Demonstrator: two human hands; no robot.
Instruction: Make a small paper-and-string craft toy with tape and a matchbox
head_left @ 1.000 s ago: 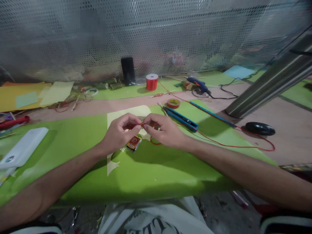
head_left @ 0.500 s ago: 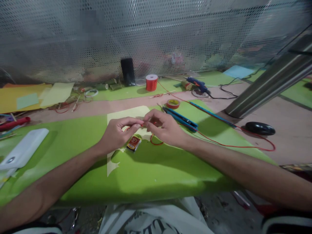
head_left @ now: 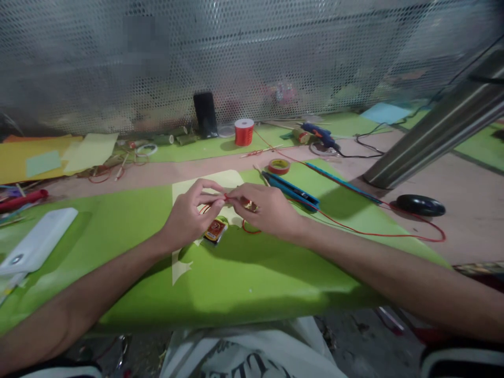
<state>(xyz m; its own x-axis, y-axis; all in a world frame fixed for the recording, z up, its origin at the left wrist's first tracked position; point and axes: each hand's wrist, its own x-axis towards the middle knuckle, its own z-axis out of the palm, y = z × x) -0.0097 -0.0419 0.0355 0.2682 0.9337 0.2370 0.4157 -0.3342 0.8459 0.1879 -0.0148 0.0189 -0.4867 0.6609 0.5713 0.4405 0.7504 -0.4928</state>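
My left hand and my right hand meet above a pale yellow sheet, fingertips pinched on a thin red cord. A small loop of the cord hangs under my right hand, and a long run of it trails right across the green surface. Just below my left fingers lies a small charm-like packet with a red and yellow label and a loop at its top. Whatever knot or small piece sits between the fingertips is mostly hidden. The pale yellow sheet lies under both hands.
Beyond my right hand lie a blue cutter and a roll of red tape. A red cord spool, a dark phone and a glue gun stand further back. A white power bank lies left; a metal pole slants at right.
My fingertips have shifted slightly left, and my left index finger has bent higher. The right fingers have closed in, lying flatter beside the left ones. The cord stays between them.
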